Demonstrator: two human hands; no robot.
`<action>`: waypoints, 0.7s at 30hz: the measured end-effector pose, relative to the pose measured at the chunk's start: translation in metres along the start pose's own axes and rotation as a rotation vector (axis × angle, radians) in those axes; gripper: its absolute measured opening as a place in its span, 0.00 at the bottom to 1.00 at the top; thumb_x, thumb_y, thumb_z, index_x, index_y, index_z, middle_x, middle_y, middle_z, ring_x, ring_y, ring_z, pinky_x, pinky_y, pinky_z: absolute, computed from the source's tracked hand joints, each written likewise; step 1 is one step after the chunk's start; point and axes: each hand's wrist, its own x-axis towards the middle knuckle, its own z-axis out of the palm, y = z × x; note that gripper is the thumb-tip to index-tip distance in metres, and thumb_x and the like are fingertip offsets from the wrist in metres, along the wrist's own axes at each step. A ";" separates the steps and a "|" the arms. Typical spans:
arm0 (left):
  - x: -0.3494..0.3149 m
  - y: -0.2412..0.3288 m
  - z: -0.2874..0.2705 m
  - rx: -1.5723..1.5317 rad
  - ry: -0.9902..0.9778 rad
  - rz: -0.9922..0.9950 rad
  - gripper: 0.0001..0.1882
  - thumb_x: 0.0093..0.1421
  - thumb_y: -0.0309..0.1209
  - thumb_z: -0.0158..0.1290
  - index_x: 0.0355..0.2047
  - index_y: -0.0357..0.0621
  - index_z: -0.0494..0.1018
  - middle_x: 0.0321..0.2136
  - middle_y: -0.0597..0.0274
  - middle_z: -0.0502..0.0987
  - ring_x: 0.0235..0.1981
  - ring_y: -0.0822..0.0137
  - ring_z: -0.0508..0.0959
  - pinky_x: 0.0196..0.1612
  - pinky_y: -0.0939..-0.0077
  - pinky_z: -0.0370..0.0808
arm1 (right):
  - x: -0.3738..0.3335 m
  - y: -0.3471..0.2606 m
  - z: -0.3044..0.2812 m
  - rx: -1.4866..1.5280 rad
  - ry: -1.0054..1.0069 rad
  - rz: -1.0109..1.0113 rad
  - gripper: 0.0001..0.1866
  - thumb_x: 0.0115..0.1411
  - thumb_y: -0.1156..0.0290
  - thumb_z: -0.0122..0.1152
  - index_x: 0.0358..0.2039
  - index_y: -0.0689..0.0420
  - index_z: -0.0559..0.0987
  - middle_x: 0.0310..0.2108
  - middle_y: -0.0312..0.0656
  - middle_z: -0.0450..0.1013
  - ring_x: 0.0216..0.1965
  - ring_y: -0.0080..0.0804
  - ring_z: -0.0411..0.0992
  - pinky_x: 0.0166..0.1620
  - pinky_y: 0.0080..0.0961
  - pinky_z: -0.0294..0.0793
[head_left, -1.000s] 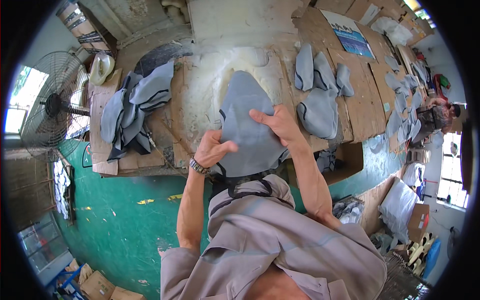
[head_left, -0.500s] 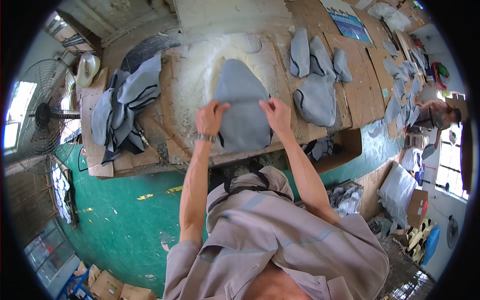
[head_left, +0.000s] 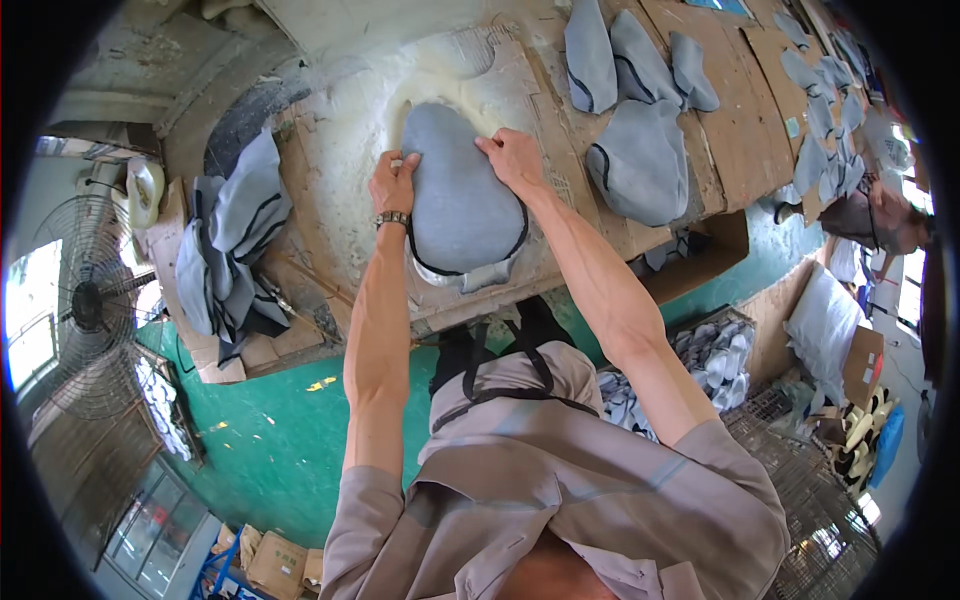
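A grey fabric cover (head_left: 462, 190) with black edging lies on the worktable (head_left: 350, 210), its wide end toward me. Past the near black edge shows a pale form with a light grey flap (head_left: 487, 277); the rest underneath is hidden. My left hand (head_left: 393, 183), with a wristband, pinches the cover's left edge between thumb and fingers. On the opposite side, my right hand (head_left: 515, 160) has its fingers closed on the right edge near the narrower far end. To the left lies a heap of similar grey covers (head_left: 235, 235); several more (head_left: 645, 165) rest on the right.
A cage fan (head_left: 88, 305) stands left of the table, near a pale moulded piece (head_left: 145, 190). Under the table's right part is an open cardboard box (head_left: 715, 260). A wire crate (head_left: 715, 360) of grey pieces sits below it. Another person (head_left: 880, 215) is at far right.
Both hands have shifted toward the far end of the cover. The crosswise fold is gone, and the near black edge and pale form now show. The whole view has tilted slightly.
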 end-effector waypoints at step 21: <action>-0.016 -0.080 -0.207 0.668 0.466 0.202 0.36 0.49 0.39 0.68 0.58 0.48 0.69 0.57 0.52 0.70 0.61 0.47 0.66 0.64 0.42 0.60 | -0.163 -0.085 0.000 -0.407 0.087 -0.735 0.20 0.61 0.63 0.59 0.53 0.51 0.80 0.60 0.41 0.70 0.62 0.46 0.64 0.64 0.54 0.59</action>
